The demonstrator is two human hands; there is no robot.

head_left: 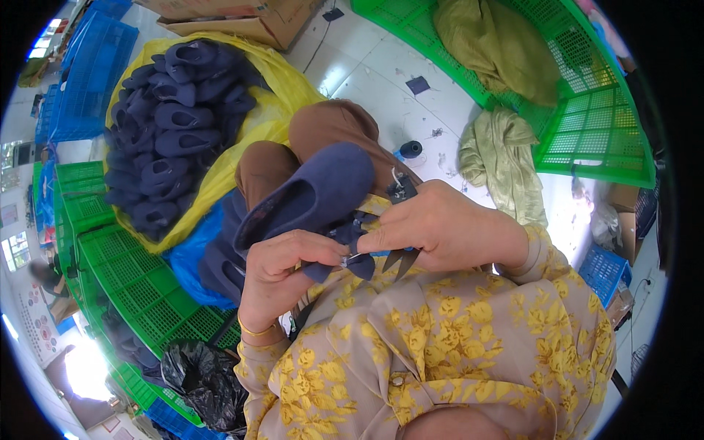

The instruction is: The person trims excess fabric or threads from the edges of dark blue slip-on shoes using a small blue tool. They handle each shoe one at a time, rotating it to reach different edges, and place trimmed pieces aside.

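A dark blue slip-on shoe (312, 191) lies tilted across my lap, its opening facing up. Below its sole edge, my left hand (282, 268) is closed, pinching a small dark blue fabric bow (359, 268) between thumb and fingers. My right hand (433, 229) meets it there with its fingertips together, and a thin silvery glint shows between the two hands. From under my right palm stick out dark pointed pieces (402, 262); a dark piece with a white cord (400, 188) stands out above that hand. The palm hides whether these join.
A yellow bag (282, 88) full of dark blue shoes (183, 117) stands front left. Green crates (139, 271) line the left, and a green basket (587, 139) holds olive cloth at far right. A black spool (411, 149) rests on the tiled floor. A black plastic bag (204, 378) sits near left.
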